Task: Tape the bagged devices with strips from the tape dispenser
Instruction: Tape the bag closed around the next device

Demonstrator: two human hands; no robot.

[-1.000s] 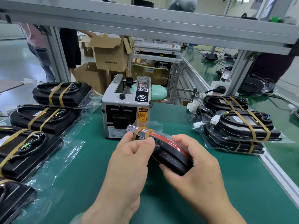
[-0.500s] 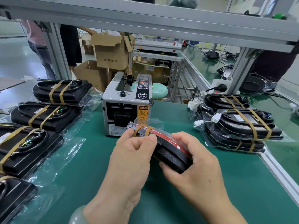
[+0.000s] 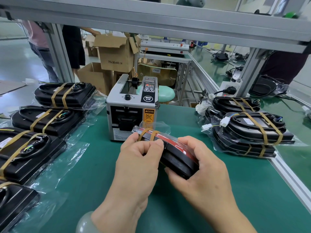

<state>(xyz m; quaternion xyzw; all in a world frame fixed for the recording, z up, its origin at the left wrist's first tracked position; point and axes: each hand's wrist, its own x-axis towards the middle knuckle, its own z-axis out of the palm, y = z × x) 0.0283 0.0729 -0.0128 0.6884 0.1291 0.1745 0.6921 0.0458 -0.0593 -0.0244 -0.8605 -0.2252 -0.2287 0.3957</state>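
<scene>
Working at the green worktop [image 3: 101, 174], with taped devices [image 3: 50, 118] lying in a row left of the tape dispenser [image 3: 133, 108] and a taped stack [image 3: 255, 130] right of it. Holding the bagged device [image 3: 176, 158] tilted just in front of the tape dispenser, gripping its near end with the right hand [image 3: 202, 170] and pinching its far end beside two tape strips [image 3: 155, 134] with the left hand [image 3: 138, 162].

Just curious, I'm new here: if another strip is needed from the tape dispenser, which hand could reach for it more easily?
Probably the left hand: it sits just in front of the tape dispenser, while the right hand wraps around the bagged device.
</scene>
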